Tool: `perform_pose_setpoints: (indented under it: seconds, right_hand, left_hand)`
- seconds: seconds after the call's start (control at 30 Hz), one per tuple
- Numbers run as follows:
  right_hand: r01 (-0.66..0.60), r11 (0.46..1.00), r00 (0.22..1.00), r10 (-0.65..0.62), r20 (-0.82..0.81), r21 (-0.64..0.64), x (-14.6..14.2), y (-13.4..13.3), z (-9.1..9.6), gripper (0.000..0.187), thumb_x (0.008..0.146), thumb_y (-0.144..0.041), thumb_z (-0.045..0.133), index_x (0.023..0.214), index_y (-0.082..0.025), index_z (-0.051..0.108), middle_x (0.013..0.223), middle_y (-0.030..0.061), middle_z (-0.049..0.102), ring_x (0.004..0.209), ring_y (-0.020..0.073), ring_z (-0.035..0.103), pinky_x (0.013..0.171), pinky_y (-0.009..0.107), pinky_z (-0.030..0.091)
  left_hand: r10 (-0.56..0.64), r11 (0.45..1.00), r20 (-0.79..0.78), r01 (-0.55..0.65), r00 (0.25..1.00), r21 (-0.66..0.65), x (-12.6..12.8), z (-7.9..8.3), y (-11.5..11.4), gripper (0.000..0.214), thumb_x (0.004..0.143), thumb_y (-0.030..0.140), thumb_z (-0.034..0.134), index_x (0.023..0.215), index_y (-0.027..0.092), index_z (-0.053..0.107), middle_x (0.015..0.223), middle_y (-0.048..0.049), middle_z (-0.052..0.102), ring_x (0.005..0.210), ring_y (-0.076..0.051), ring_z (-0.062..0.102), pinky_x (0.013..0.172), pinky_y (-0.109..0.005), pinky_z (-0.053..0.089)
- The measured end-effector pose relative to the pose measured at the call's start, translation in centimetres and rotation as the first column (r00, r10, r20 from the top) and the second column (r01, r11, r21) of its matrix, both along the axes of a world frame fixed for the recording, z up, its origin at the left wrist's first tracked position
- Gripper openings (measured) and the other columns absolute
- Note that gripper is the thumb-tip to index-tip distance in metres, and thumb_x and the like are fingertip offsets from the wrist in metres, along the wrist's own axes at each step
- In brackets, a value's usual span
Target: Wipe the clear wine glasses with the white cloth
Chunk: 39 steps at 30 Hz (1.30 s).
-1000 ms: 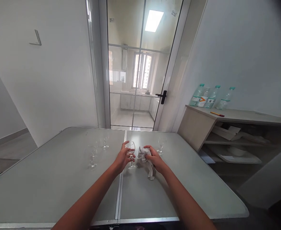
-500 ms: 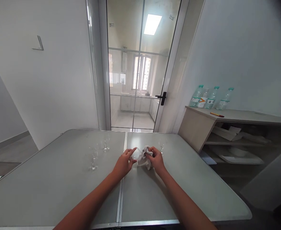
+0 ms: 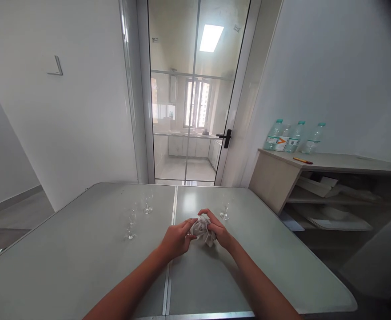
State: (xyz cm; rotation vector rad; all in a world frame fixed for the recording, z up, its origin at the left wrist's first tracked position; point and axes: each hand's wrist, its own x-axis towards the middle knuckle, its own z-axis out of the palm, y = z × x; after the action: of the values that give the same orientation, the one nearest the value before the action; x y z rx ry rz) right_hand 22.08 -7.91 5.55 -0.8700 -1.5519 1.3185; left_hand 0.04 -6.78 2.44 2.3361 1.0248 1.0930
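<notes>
My left hand point(image 3: 174, 240) and my right hand point(image 3: 221, 232) meet over the middle of the grey folding table point(image 3: 82, 266). Between them is a bunched white cloth point(image 3: 200, 227). My right hand's fingers are curled over the cloth and grip it. My left hand is closed against the cloth's left side, fingertips pinched on a wine glass that the cloth almost wholly covers. Only faint clear edges of the glass show inside the cloth.
Three small stemmed glasses stand upright on the table: one at the back left point(image 3: 148, 202), one nearer left point(image 3: 130, 223), one right of my hands point(image 3: 225, 209). A glass door point(image 3: 195, 111) is behind. A wooden shelf point(image 3: 332, 162) with water bottles point(image 3: 284, 135) stands at the right.
The wine glass stood upright in my left hand a second ago, with the cloth hanging beside it. It has since tipped into the cloth, which is now bunched round it. Both hands drew closer to me.
</notes>
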Motion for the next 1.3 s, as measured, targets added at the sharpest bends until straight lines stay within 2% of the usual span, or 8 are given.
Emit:
perform_pose_setpoints:
  seconds: [0.13,0.23,0.47,0.63,0.73,1.03,1.23,1.3]
  right_hand:
    - [-0.009,0.999,0.999,0.007,0.043,0.047,0.4,0.4,-0.1,0.042,0.086,-0.035,0.054,0.128,-0.028,0.054,0.082,-0.0008,0.060,0.069,0.0180,0.053,0.065,0.028,0.043]
    - [-0.104,0.968,0.976,0.055,0.208,0.229,0.9,1.0,-0.1,0.048,0.086,-0.042,0.064,0.130,-0.026,0.057,0.089,0.0011,0.063,0.075,0.0191,0.055,0.071,0.030,0.044]
    - [-0.104,0.971,0.985,0.071,0.155,0.216,1.3,1.2,-0.2,0.054,0.086,-0.057,0.066,0.128,-0.023,0.066,0.092,0.0035,0.066,0.073,0.0182,0.056,0.068,0.029,0.044]
    - [0.093,0.994,0.996,-0.092,-0.008,0.061,0.6,0.8,0.0,0.056,0.092,-0.060,0.053,0.136,-0.027,0.061,0.097,0.0047,0.067,0.089,0.0248,0.063,0.079,0.033,0.050]
    - [0.127,0.985,0.990,-0.132,0.043,0.115,-0.2,0.6,0.2,0.053,0.094,-0.061,0.051,0.136,-0.031,0.062,0.111,0.0049,0.066,0.104,0.0261,0.061,0.091,0.035,0.049]
    - [0.079,0.983,0.993,-0.092,0.073,0.164,-0.4,0.9,-0.1,0.052,0.095,-0.065,0.047,0.125,-0.029,0.070,0.122,0.0046,0.065,0.105,0.0263,0.061,0.090,0.035,0.050]
    - [0.113,0.958,0.975,-0.158,0.157,0.264,0.4,2.0,-0.9,0.048,0.094,-0.063,0.051,0.119,-0.028,0.072,0.096,0.0040,0.066,0.082,0.0222,0.059,0.081,0.036,0.049]
    - [0.152,0.962,0.974,-0.185,0.130,0.228,0.3,2.0,-0.8,0.047,0.094,-0.062,0.053,0.122,-0.029,0.070,0.092,0.0027,0.064,0.082,0.0213,0.058,0.081,0.034,0.049]
  left_hand:
    - [-0.007,0.961,0.165,0.052,0.986,-0.271,0.5,0.6,0.1,0.051,0.079,0.026,0.073,0.130,0.029,0.066,0.106,-0.0065,0.077,0.069,-0.018,0.070,0.072,-0.033,0.057]
    - [-0.045,0.836,0.296,0.198,0.954,-0.511,0.2,1.1,0.6,0.051,0.077,0.034,0.075,0.126,0.021,0.068,0.115,-0.0131,0.073,0.061,-0.016,0.070,0.053,-0.026,0.050]
    - [-0.122,0.727,0.378,0.342,0.918,-0.596,-0.5,1.8,1.1,0.055,0.080,0.043,0.075,0.126,0.014,0.069,0.094,-0.0141,0.076,0.058,-0.017,0.069,0.046,-0.022,0.041]
    - [-0.018,0.950,0.204,0.081,0.979,-0.302,-0.2,1.3,0.8,0.049,0.083,0.034,0.073,0.131,0.028,0.067,0.115,-0.0101,0.076,0.078,-0.022,0.073,0.070,-0.032,0.055]
    - [0.010,0.996,0.091,-0.001,0.996,-0.092,-0.4,0.5,0.6,0.050,0.085,0.028,0.069,0.134,0.034,0.064,0.134,-0.0080,0.068,0.102,-0.028,0.072,0.085,-0.038,0.055]
    - [0.002,0.983,0.137,0.023,0.991,-0.182,0.8,0.4,-0.5,0.048,0.082,0.026,0.071,0.130,0.031,0.067,0.103,-0.0062,0.078,0.075,-0.021,0.073,0.078,-0.035,0.056]
    - [0.034,0.758,0.425,0.254,0.904,-0.600,1.0,0.2,0.4,0.056,0.081,0.045,0.074,0.126,0.013,0.066,0.108,-0.0167,0.075,0.059,-0.016,0.069,0.046,-0.023,0.044]
    - [0.046,0.766,0.428,0.243,0.903,-0.595,1.0,-0.2,0.7,0.057,0.081,0.046,0.073,0.127,0.012,0.066,0.104,-0.0159,0.075,0.059,-0.017,0.069,0.047,-0.024,0.045]
